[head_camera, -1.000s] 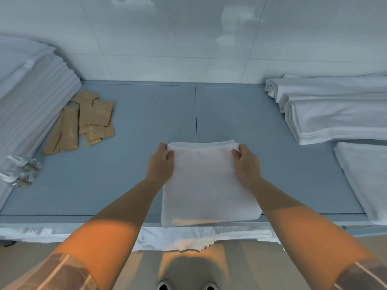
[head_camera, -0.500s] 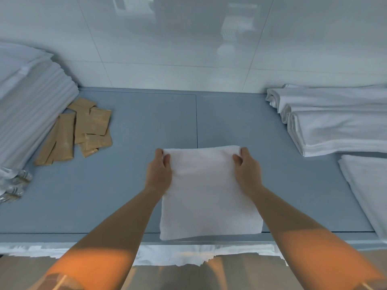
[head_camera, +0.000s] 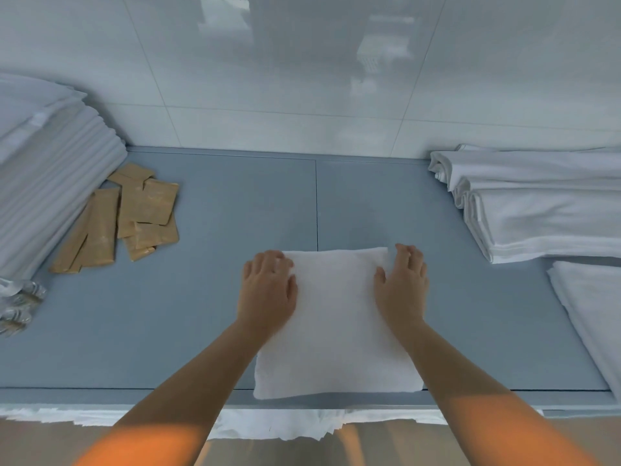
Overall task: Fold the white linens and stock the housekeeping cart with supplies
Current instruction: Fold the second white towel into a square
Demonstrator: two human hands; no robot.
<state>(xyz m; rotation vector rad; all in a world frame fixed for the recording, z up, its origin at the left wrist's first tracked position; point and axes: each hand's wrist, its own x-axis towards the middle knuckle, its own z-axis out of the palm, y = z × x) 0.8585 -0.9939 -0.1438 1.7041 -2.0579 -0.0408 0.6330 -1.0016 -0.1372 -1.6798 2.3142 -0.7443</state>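
Pressing folded towel (head_camera: pixel 336 324) flat, hands hiding both far corners

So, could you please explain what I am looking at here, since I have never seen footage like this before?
There is no machine here: a person wears a wide-angle camera on the head, so you look forward and down along their two bare arms. The left hand and the right hand lie flat, fingers spread, on a folded white towel that rests at the near edge of a blue-grey work surface. Neither hand grips anything; they seem to be pressing or smoothing the fold. To the left are a tall stack of white linens, some tan packets and small clear-wrapped items I cannot identify. To the right lie more folded white linens. Behind is a glossy white tiled wall.
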